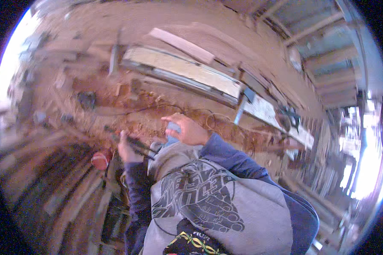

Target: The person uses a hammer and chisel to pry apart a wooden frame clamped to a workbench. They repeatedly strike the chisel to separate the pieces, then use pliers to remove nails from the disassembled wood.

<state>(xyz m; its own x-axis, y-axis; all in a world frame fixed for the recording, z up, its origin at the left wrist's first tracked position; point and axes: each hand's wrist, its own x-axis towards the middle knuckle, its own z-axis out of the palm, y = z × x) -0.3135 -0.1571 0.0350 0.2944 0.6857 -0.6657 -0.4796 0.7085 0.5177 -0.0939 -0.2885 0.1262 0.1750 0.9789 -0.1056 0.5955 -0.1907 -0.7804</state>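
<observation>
A: We have our left hand (127, 148) clenched round a dark, rod-like tool (130, 142), don't we?

B: Yes, the fingers wrap its shaft. One end of the tool sticks out up and to the left over the reddish ground (127, 102), the other runs down to the right across our grey hooded top (208, 199). What kind of tool it is, we cannot tell; the picture is blurred.

A: And our right hand (187, 129)?

B: It is raised just right of the left one, near it but not touching. The fingers curl over a small pale blue thing (173, 129), which sits under the palm and against the thumb side. It looks held, though the blur keeps us from saying how firmly.

A: So the blue thing lies between our two hands?

B: Closer to the right hand, touching it. The tool's lower end passes just below and left of it. Whether they meet, we cannot tell.

A: What else is around us?

B: A round red object (101, 160) lies on the ground just left of and below our left hand. Beyond both hands, a long pale board (187, 72) in a metal frame runs slantwise, with a lighter plank (183, 46) lying above it.
</observation>
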